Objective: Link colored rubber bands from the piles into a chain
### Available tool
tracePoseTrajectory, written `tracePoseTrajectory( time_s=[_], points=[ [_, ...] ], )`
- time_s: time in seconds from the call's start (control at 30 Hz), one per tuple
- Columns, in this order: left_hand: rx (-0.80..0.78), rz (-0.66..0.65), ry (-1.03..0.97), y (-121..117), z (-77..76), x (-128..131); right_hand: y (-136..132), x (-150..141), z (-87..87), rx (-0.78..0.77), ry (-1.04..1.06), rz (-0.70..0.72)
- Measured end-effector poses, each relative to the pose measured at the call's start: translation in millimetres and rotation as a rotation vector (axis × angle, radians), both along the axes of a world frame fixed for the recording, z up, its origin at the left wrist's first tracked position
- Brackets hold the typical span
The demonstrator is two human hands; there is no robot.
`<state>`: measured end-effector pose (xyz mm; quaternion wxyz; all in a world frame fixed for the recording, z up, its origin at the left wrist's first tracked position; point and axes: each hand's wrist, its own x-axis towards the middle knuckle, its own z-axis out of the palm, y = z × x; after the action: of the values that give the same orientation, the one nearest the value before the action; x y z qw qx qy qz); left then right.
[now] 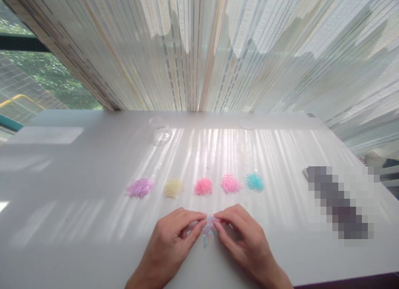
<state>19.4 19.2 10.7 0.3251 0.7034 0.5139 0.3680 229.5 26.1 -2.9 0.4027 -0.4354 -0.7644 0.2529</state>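
Note:
Both my hands meet at the front middle of the white table, over a small mixed pile of pastel rubber bands point(208, 230), thin loops in pale blue, pink and lilac. My left hand point(174, 235) has its thumb and index finger pinched together at the left side of this pile. From the right, my right hand point(245, 235) pinches at it the same way, its fingertips close to the left ones. Each pinch seems to be on bands, though the fingers hide part of them. Just beyond lie sorted heaps: purple point(140, 188), pale yellow point(173, 187), coral point(203, 186), pink point(231, 183) and turquoise point(254, 182).
A clear, round container point(160, 135) stands toward the back of the white table point(77, 222). Farther right lies a clear round disc point(247, 124), perhaps its lid. A dark, pixelated object point(338, 203) rests at the right. Striped string curtains point(199, 52) hang behind the table.

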Motion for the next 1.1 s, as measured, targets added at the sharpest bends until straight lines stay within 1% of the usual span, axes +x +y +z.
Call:
tracePoseTrajectory(
  time_s=[0.3,0.4,0.47,0.53,0.6,0.67,0.7,0.8,0.9,1.0,1.1],
  points=[
    [0.076,-0.023,-0.031,2.3,3.5,6.3,0.5,-1.5,3.0,0.006,0.063,0.012],
    [0.089,-0.030,-0.012,1.8,1.0,5.5,-1.0,0.1,8.7,0.018,0.077,0.000],
    [0.101,-0.016,0.010,0.6,-1.6,3.2,0.5,10.1,16.4,0.038,0.063,-0.036],
    [0.119,0.000,0.040,-0.9,-3.8,0.4,6.7,29.2,25.6,0.059,0.020,-0.133],
    [0.159,0.002,0.064,-2.2,-5.1,-1.5,18.5,54.3,33.5,0.060,-0.039,-0.309],
    [0.176,-0.021,0.090,-3.0,-5.7,-2.1,34.1,79.2,37.1,0.016,-0.107,-0.485],
    [0.179,-0.032,0.100,-3.1,-5.9,-1.9,42.3,89.5,36.8,-0.018,-0.132,-0.541],
    [0.190,-0.043,0.114,-2.7,-7.0,-0.5,62.1,107.2,29.3,-0.144,-0.164,-0.619],
    [0.199,-0.032,0.129,-2.1,-8.0,0.0,70.0,108.8,19.2,-0.236,-0.180,-0.602],
    [0.194,-0.027,0.146,-1.6,-7.3,-0.2,69.3,107.1,13.4,-0.246,-0.208,-0.552],
    [0.195,-0.021,0.151,-1.2,-6.2,0.5,67.7,109.0,11.2,-0.236,-0.215,-0.559]
  ],
)
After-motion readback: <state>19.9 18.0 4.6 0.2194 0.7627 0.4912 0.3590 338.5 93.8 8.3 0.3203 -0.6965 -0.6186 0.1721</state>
